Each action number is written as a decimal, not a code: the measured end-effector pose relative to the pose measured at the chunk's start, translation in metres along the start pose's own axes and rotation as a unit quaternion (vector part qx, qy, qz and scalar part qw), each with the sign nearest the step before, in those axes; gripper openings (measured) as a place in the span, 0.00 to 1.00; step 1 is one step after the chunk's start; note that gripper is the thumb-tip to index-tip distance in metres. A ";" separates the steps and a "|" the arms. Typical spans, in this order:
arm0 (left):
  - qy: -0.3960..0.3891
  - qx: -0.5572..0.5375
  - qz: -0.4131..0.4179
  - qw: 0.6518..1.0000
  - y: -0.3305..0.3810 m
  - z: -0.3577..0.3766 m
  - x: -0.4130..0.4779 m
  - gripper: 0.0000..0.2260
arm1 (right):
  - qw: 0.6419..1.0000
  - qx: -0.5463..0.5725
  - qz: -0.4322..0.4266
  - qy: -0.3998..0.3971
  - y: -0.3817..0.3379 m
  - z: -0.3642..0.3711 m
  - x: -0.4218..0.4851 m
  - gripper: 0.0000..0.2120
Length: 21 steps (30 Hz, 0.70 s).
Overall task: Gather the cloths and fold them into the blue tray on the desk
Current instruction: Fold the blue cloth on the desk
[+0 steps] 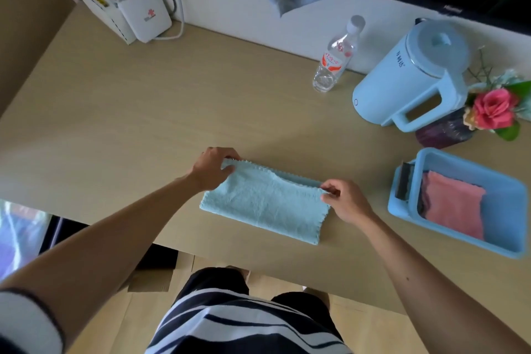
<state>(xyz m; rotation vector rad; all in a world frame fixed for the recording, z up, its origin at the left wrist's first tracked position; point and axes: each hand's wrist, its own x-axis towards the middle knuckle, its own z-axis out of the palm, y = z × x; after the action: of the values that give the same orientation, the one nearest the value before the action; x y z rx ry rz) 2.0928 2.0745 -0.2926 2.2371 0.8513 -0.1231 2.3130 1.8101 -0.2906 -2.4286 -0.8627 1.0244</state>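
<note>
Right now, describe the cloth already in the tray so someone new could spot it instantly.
Start at the tan desk and go to its right end, where a blue tray sits on the near side of the light blue kettle. The folded pink cloth inside it is the one. Its colour separates it from the light blue cloth at mid-desk, held by the left hand and right hand.

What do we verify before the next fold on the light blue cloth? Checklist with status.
1. Grip of the left hand on the light blue cloth, far left corner pinched: ok.
2. Grip of the right hand, far right corner pinched: ok.
3. Cloth body flat on the desk: ok.
4. Layer edges aligned: cannot tell.
5. Bare floor in the blue tray beside the pink cloth: ok.
6. Desk between cloth and tray free: ok.
</note>
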 end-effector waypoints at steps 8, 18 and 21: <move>0.020 0.007 -0.013 1.000 -0.004 0.011 0.008 0.09 | 0.995 0.052 0.023 0.085 0.001 0.009 0.015 0.06; 0.074 0.223 0.163 0.958 0.017 0.057 -0.019 0.20 | 0.967 -0.164 -0.158 0.119 -0.022 0.049 -0.006 0.22; -0.032 0.239 0.117 0.963 0.024 0.092 -0.044 0.30 | 0.967 -0.185 -0.175 0.026 -0.027 0.075 -0.016 0.29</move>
<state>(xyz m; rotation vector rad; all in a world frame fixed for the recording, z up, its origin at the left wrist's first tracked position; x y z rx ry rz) 2.0878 1.9770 -0.3316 2.7485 0.5544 -0.3163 2.2383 1.8263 -0.3181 -2.4442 -1.5139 0.7135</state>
